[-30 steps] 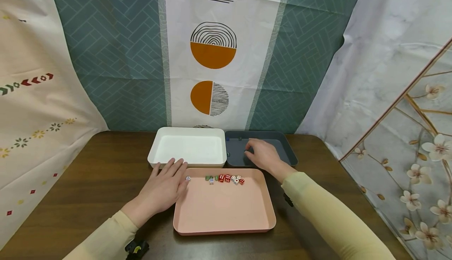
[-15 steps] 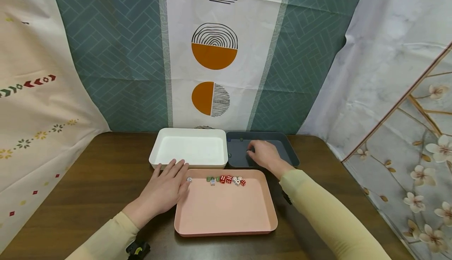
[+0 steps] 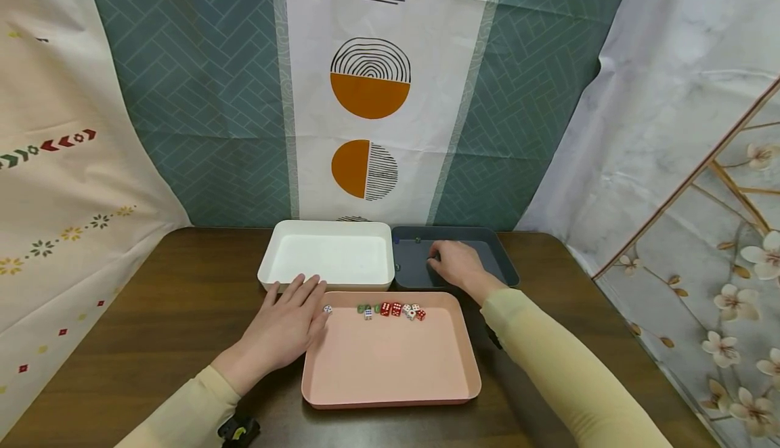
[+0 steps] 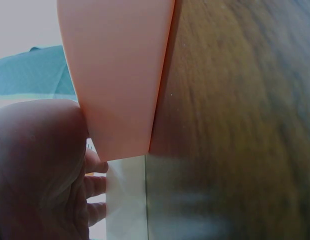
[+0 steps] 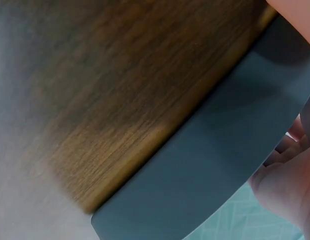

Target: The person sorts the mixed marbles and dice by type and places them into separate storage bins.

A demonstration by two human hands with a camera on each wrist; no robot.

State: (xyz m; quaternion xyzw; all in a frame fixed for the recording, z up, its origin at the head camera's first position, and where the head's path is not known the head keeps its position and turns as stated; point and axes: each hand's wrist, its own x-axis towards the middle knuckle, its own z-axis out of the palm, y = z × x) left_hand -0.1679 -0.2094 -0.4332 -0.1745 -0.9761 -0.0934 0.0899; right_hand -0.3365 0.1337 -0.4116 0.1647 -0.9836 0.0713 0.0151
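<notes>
Reaching into the dark grey tray [image 3: 472, 237]: one right hand [image 3: 453, 262], fingers bent downward, tips hidden; whether they hold anything cannot be told. One left hand [image 3: 283, 326], fingers straight and slightly spread at the near rim of the white tray [image 3: 332, 255], holding nothing visible.

Trays, three, on one brown surface [image 3: 177, 319]: the white, ahead and right of the left fingers; the grey, beneath the right fingers; one pink tray [image 3: 390, 363], nearer the person than both sets of fingers and between them.

Dice in the pink tray, about eleven, along its far side: one white die [image 3: 328, 309] just beside the left thumb; three green dice [image 3: 377, 308], small; one white die with bluish spots [image 3: 368, 314]; two larger red dice [image 3: 397, 309], white-spotted; three white dice [image 3: 406, 308], dark-spotted; one small red die [image 3: 420, 315].

Dice-like pieces [image 3: 398, 267] in the grey tray, three visible left of the right fingers, dark blue or green, too small to read.
</notes>
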